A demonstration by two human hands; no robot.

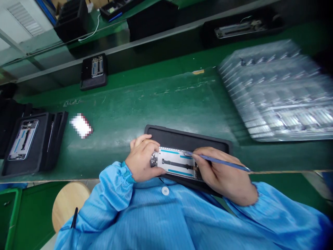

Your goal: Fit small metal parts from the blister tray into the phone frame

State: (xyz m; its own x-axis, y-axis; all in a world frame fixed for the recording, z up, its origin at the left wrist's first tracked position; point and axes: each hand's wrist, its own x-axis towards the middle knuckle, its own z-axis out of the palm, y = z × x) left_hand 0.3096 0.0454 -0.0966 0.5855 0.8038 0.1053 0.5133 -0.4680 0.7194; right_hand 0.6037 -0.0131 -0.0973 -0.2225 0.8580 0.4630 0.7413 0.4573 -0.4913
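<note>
An opened phone frame (173, 171) with blue strips and a dark flex cable lies in front of me over a black foam tray (187, 139). My left hand (143, 158) grips its left end, thumb along the near edge and fingers over the far edge. In my right hand (223, 173) is a slim blue pen-like tool (221, 161), pinched between thumb and fingers. The tool's tip points at the frame's upper edge, near a blue strip. Whether the tip touches the surface I cannot tell. The frame's right end is partly hidden by my right hand.
Clear plastic blister trays (283, 93) lie stacked at the right. At the left are black trays (44, 166), one bearing another phone frame (24, 140). A tray with a phone (97, 66) stands farther back. A wooden stool (69, 201) is below the table's left edge.
</note>
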